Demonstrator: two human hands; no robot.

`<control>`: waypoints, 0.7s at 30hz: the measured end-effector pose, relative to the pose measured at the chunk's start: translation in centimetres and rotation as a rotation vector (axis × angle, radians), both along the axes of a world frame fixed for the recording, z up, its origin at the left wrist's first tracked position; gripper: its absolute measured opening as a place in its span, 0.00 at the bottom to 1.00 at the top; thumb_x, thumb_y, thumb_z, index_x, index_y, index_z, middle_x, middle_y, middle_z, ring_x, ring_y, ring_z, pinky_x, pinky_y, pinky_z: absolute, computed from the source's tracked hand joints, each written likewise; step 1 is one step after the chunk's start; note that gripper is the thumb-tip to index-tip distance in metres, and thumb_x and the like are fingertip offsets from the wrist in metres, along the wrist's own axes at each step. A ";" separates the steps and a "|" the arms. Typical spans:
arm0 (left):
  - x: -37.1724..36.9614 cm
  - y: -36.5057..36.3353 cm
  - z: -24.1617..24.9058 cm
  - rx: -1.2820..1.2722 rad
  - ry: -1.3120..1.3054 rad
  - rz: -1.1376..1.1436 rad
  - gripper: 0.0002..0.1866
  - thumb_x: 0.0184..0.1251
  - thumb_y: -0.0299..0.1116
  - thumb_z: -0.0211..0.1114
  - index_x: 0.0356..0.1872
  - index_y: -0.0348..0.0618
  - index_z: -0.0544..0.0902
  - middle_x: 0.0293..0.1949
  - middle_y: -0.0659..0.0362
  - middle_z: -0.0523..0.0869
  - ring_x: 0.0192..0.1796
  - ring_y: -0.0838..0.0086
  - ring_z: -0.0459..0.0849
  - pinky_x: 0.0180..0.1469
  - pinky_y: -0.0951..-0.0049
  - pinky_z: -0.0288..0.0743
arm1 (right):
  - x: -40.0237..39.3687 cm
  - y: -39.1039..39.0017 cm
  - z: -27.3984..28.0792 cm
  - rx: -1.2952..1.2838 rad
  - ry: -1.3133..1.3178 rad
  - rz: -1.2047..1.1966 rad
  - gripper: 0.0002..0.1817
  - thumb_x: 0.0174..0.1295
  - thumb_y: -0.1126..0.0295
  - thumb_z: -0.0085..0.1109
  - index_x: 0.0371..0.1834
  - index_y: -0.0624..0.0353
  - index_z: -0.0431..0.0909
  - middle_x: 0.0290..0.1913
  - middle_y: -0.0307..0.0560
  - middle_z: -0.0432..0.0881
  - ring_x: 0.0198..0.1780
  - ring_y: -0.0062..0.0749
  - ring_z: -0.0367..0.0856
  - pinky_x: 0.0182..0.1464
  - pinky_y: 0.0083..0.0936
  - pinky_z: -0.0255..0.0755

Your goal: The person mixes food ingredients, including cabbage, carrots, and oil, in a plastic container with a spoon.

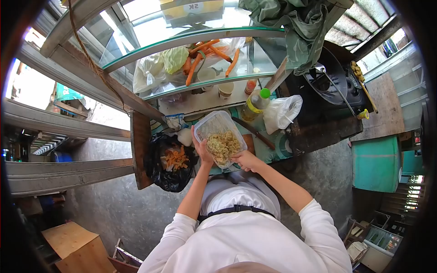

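A clear plastic container (213, 122), tilted toward me, holds a heap of pale yellow-green shredded food (223, 146). My left hand (203, 152) is closed on the container's left side, fingers along its wall. At the lower right corner, my right hand (247, 161) is closed on the rim; whether it also holds a small utensil is hidden. Just left of the container, a black plastic bag (157, 157) contains orange peelings (175, 158). A knife (255, 133) with a dark blade and brown handle lies to the container's right.
Behind the container stand a green-capped bottle (256, 104) and a white plastic bag (282, 113). Carrots (194, 68) and cabbage (174, 60) lie in the glass case. A stove with a black wok (325, 82) is at right. A wooden board (140, 150) edges the left side.
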State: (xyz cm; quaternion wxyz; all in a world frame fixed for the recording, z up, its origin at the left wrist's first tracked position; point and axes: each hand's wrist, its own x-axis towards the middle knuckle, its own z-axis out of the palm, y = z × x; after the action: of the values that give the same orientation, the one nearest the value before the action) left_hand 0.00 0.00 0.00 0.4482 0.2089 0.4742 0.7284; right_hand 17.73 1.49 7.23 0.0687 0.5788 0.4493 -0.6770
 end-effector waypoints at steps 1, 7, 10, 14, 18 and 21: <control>0.0 -0.3 0.3 -0.013 -0.002 -0.017 0.39 0.56 0.40 0.54 0.72 0.48 0.56 0.69 0.54 0.57 0.69 0.61 0.58 0.69 0.63 0.51 | 0.5 -0.1 0.6 0.050 -0.007 0.012 0.14 0.66 0.68 0.52 0.53 0.50 0.81 0.37 0.52 0.85 0.33 0.50 0.85 0.30 0.36 0.73; -0.2 0.0 -0.3 0.096 0.059 -0.033 0.39 0.56 0.40 0.54 0.72 0.46 0.56 0.68 0.53 0.59 0.69 0.62 0.58 0.69 0.63 0.52 | 0.1 -0.9 2.4 1.194 -0.170 0.355 0.16 0.58 0.72 0.51 0.48 0.57 0.81 0.22 0.56 0.80 0.26 0.49 0.83 0.23 0.41 0.75; 0.4 0.7 0.1 0.043 0.139 -0.018 0.39 0.55 0.38 0.54 0.72 0.46 0.57 0.67 0.53 0.61 0.69 0.62 0.58 0.69 0.63 0.52 | -2.8 -4.6 1.7 1.117 -0.401 0.657 0.19 0.58 0.73 0.46 0.54 0.61 0.74 0.24 0.55 0.82 0.26 0.48 0.84 0.26 0.40 0.78; 0.2 -0.3 -0.1 0.009 -0.131 0.045 0.38 0.55 0.37 0.53 0.71 0.45 0.58 0.67 0.53 0.62 0.68 0.62 0.59 0.68 0.64 0.53 | -0.8 -5.0 2.1 1.086 -0.360 0.731 0.16 0.57 0.73 0.48 0.49 0.61 0.76 0.23 0.53 0.81 0.25 0.47 0.83 0.26 0.40 0.78; 0.6 -0.7 -0.1 0.106 -0.007 -0.027 0.39 0.54 0.38 0.54 0.71 0.45 0.58 0.67 0.53 0.62 0.68 0.62 0.61 0.68 0.63 0.53 | -1.7 -1.2 4.0 1.185 -0.321 0.618 0.17 0.56 0.73 0.49 0.51 0.58 0.75 0.21 0.51 0.80 0.24 0.46 0.83 0.24 0.39 0.77; 0.0 0.0 0.7 0.113 0.125 -0.024 0.39 0.53 0.38 0.54 0.71 0.44 0.58 0.67 0.53 0.62 0.68 0.62 0.61 0.69 0.63 0.53 | -3.7 -3.1 1.8 1.196 -0.411 0.684 0.15 0.57 0.73 0.49 0.48 0.59 0.76 0.20 0.48 0.80 0.23 0.45 0.83 0.24 0.37 0.77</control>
State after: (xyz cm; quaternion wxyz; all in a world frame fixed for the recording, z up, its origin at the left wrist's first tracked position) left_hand 0.00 0.00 0.67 0.4138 0.2846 0.4569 0.7342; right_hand 14.06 -1.58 9.03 0.0315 0.4599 0.8774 -0.1330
